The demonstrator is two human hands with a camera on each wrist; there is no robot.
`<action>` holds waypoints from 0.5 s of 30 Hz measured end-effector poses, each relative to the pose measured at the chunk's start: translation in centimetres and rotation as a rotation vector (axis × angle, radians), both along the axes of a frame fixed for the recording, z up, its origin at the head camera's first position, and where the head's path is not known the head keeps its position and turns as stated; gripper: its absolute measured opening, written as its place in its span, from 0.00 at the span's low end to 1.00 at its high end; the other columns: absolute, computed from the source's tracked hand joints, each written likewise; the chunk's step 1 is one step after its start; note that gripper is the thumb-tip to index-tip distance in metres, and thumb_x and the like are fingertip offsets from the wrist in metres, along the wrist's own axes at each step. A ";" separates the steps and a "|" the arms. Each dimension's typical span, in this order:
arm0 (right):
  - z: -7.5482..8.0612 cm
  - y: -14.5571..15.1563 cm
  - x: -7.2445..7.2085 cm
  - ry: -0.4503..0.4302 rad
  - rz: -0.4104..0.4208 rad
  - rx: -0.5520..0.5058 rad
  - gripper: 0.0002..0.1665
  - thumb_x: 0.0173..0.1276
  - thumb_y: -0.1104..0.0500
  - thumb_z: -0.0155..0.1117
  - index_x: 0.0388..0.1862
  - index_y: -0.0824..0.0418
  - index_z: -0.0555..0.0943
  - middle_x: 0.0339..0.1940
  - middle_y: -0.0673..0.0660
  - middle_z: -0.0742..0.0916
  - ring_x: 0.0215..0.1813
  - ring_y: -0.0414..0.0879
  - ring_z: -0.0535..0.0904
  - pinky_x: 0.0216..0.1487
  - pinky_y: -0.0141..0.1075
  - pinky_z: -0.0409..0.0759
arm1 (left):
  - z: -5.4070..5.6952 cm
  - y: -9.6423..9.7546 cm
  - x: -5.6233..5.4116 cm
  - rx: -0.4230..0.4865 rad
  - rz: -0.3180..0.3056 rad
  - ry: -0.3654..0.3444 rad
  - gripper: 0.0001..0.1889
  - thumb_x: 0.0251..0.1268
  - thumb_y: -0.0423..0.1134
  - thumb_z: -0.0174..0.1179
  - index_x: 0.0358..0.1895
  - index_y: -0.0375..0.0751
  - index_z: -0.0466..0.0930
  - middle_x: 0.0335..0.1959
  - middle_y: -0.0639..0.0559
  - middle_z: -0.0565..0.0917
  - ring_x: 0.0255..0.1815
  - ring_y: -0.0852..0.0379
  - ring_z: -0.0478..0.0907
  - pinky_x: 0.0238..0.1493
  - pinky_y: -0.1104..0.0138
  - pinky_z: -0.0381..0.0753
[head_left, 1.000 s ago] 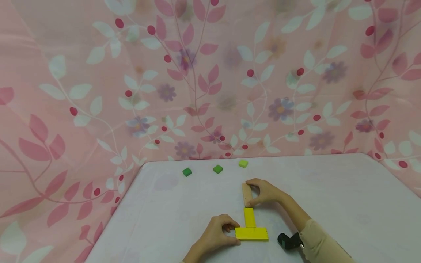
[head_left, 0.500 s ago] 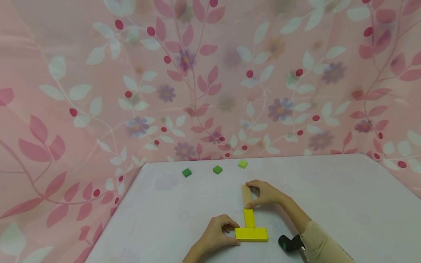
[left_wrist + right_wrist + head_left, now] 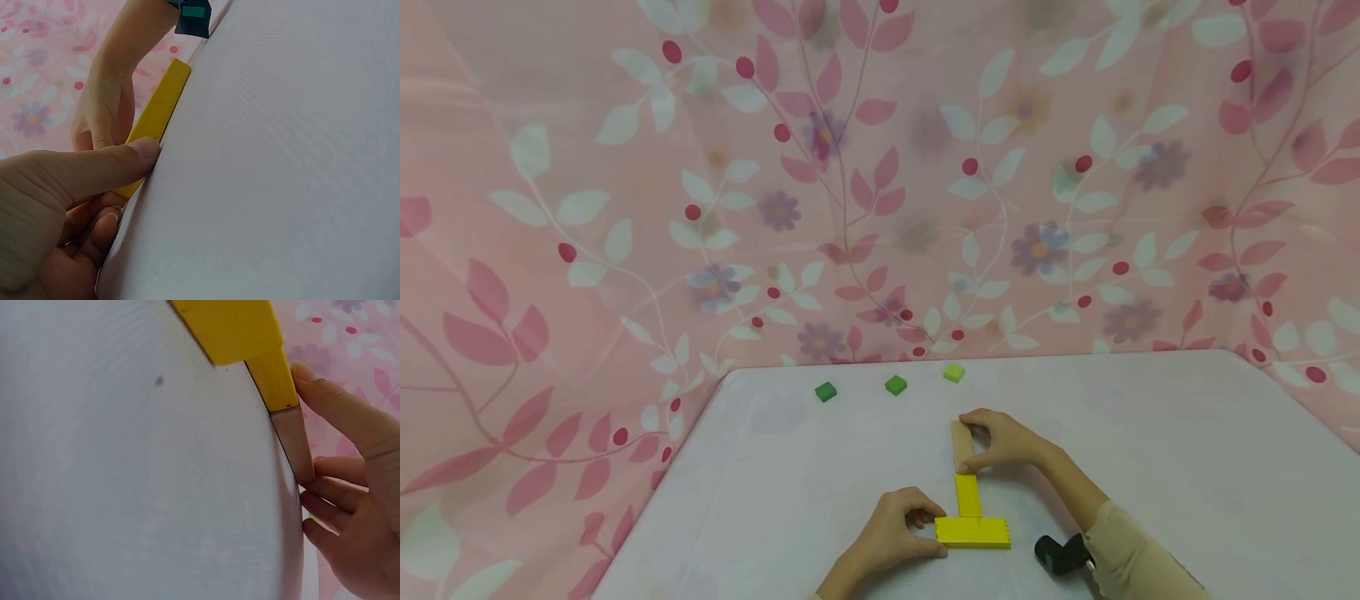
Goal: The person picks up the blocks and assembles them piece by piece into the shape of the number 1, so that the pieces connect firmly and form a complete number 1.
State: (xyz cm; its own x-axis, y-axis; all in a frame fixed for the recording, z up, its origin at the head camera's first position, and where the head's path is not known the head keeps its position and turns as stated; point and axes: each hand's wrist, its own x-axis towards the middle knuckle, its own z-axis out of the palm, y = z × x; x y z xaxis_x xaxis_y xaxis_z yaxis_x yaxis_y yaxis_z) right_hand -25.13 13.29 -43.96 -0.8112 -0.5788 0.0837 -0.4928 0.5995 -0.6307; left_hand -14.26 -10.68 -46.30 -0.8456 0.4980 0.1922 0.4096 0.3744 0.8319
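Note:
On the white table, a wide yellow block (image 3: pixel 973 533) lies crosswise. A narrower yellow block (image 3: pixel 968 497) runs away from its far side, and a plain wooden block (image 3: pixel 962 442) continues that line, end to end. My left hand (image 3: pixel 889 527) pinches the left end of the wide yellow block, thumb on the near side and fingers on the far side. My right hand (image 3: pixel 1006 442) holds the wooden block by its length, thumb near the joint with the narrow yellow block and fingers at the far end. In the right wrist view, the wooden block (image 3: pixel 294 440) meets the yellow one.
A dark green block (image 3: pixel 826 392), a mid-green block (image 3: pixel 896 385) and a lime block (image 3: pixel 954 372) lie spread near the back edge of the table (image 3: pixel 737 500). A black device (image 3: pixel 1060 555) sits by the right sleeve (image 3: pixel 1138 554). Behind hangs a pink floral curtain (image 3: pixel 917 237).

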 end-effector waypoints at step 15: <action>0.3 -1.4 0.5 0.033 -0.072 0.094 0.50 0.47 0.41 0.76 0.59 0.74 0.71 0.56 0.66 0.78 0.57 0.58 0.73 0.60 0.53 0.69 | 0.0 0.0 0.0 -0.002 0.004 -0.011 0.16 0.42 0.38 0.75 0.38 0.39 0.85 0.29 0.63 0.78 0.30 0.70 0.71 0.35 0.75 0.76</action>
